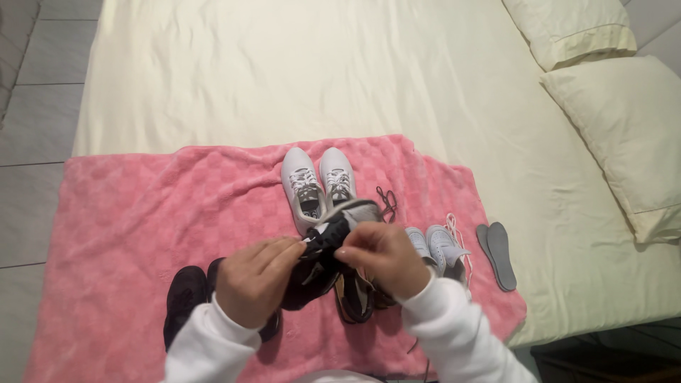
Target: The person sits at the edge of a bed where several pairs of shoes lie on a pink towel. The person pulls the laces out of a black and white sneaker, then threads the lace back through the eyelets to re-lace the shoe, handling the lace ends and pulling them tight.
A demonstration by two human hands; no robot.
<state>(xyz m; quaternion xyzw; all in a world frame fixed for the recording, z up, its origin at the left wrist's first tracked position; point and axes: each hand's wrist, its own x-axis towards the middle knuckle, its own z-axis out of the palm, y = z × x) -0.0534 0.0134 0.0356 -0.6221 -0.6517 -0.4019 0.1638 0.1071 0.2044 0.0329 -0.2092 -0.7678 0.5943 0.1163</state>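
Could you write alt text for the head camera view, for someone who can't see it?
Two hands, left hand and right hand, hold a black-and-grey sneaker above a fluffy pink blanket on a cream bed. A pair of white lace-up sneakers and grey insoles lie nearby.

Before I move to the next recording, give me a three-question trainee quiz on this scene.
1. True or false: both hands grip the black shoe.
2. What lies on the cream sheet just right of the pink blanket? A) grey insoles B) a black sock C) a brush
3. Fill in: the white sneakers stand side by side, just beyond the ____.

Key: 1 true, left hand and right hand both hold it; 2 A, the grey insoles; 3 hands.
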